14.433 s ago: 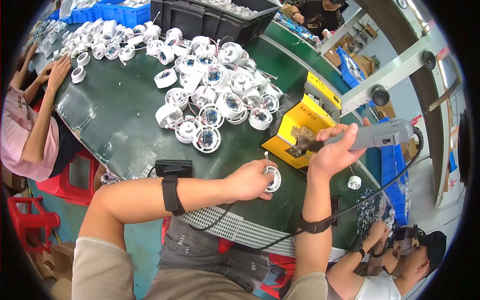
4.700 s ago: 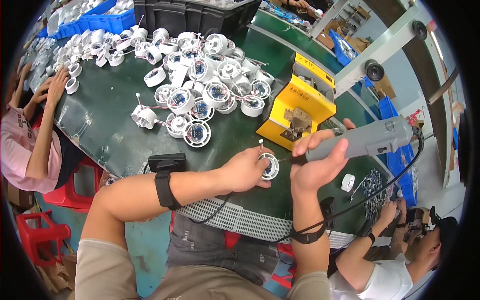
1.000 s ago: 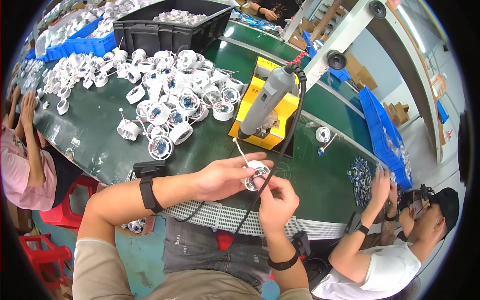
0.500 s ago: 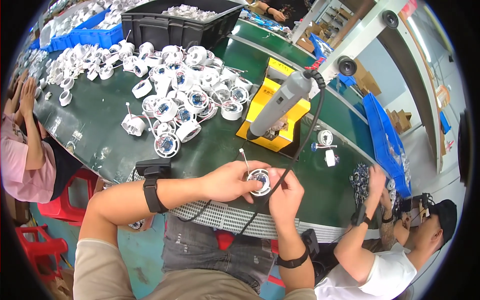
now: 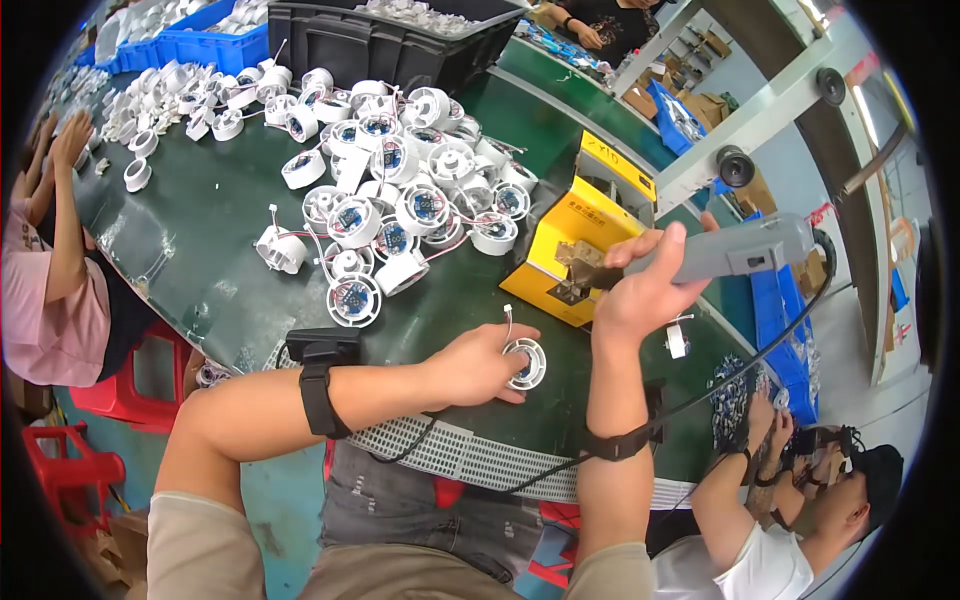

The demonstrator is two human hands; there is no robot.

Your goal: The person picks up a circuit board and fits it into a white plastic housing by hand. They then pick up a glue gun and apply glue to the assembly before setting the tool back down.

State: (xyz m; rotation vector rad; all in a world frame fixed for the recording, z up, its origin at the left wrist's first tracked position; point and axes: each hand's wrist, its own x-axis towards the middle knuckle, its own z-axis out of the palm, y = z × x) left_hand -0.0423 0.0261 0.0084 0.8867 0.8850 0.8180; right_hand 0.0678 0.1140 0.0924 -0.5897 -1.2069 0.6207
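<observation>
My left hand (image 5: 480, 366) grips a white round housing (image 5: 536, 364) low over the green table, its fingers on the near and left side. A blue circuit board shows inside it, and a thin lead with a white plug stands up from it. My right hand (image 5: 645, 285) is wrapped round a grey electric screwdriver (image 5: 740, 250), which is tilted nearly flat. Its dark front end points left at the metal mouth of a yellow screw feeder (image 5: 555, 222). Whether the bit touches a screw there, I cannot tell.
A heap of white housings (image 5: 425, 205) with boards and wires covers the table's middle left. Behind it stand a black crate (image 5: 385, 50) and blue bins (image 5: 215, 47). The screwdriver's black cable (image 5: 770, 345) crosses my right forearm. Co-workers sit at both sides.
My right hand has left the housing and taken hold of the hanging screwdriver, tipping it toward the feeder. My left hand keeps the housing, nearly in place.
</observation>
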